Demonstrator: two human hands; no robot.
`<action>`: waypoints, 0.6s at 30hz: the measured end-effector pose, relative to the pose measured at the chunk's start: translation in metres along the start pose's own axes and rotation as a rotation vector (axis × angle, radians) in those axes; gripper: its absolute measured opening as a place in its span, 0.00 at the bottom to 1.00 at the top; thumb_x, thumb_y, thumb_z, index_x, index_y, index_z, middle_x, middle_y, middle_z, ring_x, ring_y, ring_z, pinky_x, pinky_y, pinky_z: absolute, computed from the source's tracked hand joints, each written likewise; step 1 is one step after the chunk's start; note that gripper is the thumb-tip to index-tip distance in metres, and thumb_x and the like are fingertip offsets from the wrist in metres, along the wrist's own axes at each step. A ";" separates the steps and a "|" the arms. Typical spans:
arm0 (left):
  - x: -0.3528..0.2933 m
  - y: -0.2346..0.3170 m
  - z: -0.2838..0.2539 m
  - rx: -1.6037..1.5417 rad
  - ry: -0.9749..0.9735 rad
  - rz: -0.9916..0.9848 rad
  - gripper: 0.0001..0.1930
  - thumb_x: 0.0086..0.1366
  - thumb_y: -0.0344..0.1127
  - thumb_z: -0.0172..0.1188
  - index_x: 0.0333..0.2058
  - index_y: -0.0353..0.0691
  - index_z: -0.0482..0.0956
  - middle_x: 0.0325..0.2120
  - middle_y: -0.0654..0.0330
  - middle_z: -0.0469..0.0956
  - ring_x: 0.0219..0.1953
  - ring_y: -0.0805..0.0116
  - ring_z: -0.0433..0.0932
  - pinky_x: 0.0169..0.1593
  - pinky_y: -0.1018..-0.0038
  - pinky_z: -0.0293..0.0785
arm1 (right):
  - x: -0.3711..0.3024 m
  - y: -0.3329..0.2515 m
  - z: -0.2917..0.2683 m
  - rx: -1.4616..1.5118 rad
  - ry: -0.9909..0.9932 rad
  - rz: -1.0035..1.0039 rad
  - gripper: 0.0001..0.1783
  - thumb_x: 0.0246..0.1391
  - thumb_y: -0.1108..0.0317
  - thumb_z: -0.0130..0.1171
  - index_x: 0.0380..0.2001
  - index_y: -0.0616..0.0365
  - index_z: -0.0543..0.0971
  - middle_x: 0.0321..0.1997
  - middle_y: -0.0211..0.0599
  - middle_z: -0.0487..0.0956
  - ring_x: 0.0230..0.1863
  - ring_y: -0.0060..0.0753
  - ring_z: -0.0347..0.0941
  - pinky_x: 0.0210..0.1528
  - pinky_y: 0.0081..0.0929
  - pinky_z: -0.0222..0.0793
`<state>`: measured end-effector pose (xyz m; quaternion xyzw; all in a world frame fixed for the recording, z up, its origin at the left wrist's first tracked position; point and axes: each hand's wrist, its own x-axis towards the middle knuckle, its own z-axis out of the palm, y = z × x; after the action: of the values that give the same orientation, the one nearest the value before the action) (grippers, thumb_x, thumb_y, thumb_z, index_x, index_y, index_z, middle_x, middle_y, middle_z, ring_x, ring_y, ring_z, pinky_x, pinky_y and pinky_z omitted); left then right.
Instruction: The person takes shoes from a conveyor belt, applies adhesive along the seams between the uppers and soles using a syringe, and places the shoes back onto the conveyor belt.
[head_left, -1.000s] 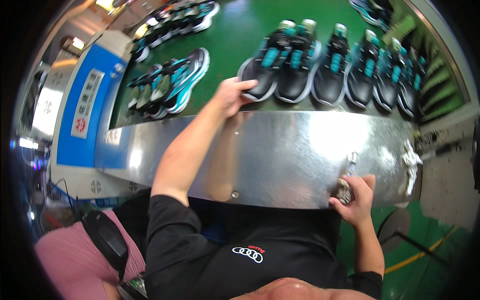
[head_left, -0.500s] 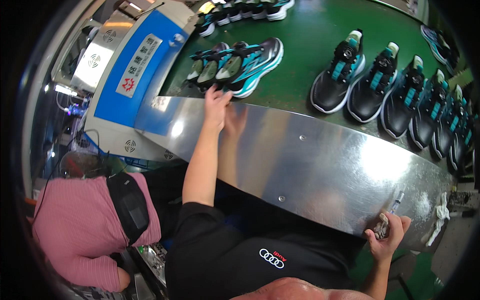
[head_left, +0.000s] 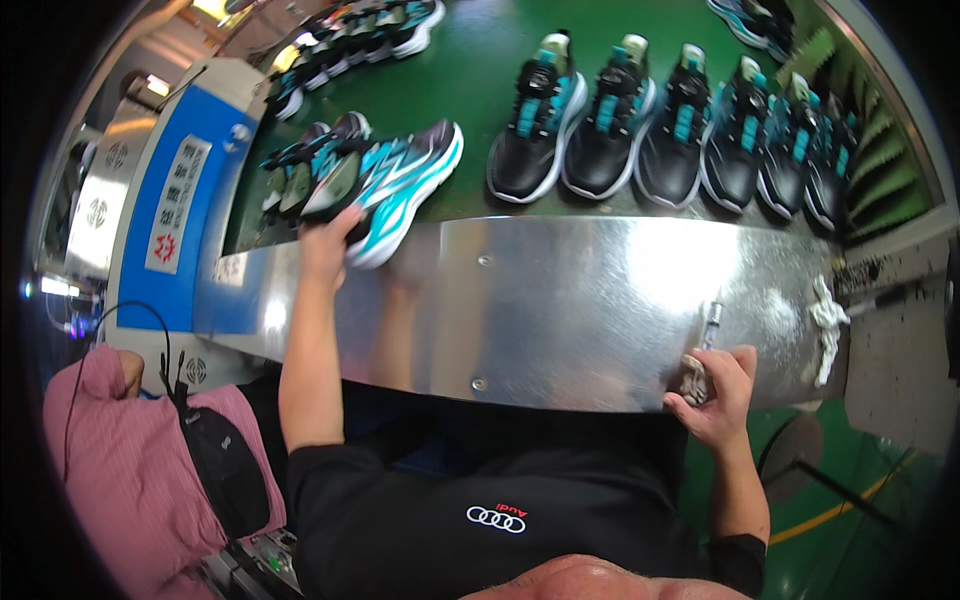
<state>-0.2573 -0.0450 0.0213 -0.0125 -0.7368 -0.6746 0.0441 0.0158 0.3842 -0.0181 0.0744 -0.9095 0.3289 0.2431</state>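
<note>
My left hand (head_left: 330,243) is closed on the heel end of a black sneaker (head_left: 410,185) with turquoise side panels and a white and turquoise sole. The shoe's toe points away to the far right, and its heel hangs over the steel ledge (head_left: 430,330). Close beside it on the left stand more matching sneakers (head_left: 297,183). Over the ledge's near right part, my right hand (head_left: 722,395) is closed round a crumpled greyish cloth (head_left: 693,382). A slim clear tube (head_left: 712,328), syringe-like, sticks out past its index finger; the grip on it is partly hidden.
Several black sneakers (head_left: 670,150) stand in a row on the green surface (head_left: 475,95), with another row (head_left: 372,38) at the far left. A white rag (head_left: 827,320) lies at the ledge's right end. Left are a blue-and-white machine (head_left: 165,225) and a person in pink (head_left: 165,480).
My left hand has taken hold of the nearest sneaker and drawn it toward me, away from the others. My right hand keeps its cloth and tube. The whole view has shifted and turned.
</note>
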 end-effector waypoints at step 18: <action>-0.033 -0.028 0.047 0.044 -0.253 -0.262 0.18 0.65 0.45 0.52 0.43 0.36 0.74 0.26 0.66 0.72 0.28 0.79 0.71 0.30 0.83 0.67 | -0.044 0.013 -0.051 0.368 0.178 0.476 0.35 0.40 0.55 0.71 0.48 0.65 0.71 0.39 0.34 0.71 0.39 0.25 0.67 0.42 0.19 0.63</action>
<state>-0.2287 0.0009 -0.0136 0.0000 -0.7462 -0.6515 -0.1367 0.0701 0.4251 -0.0127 -0.1269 -0.8017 0.5410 0.2203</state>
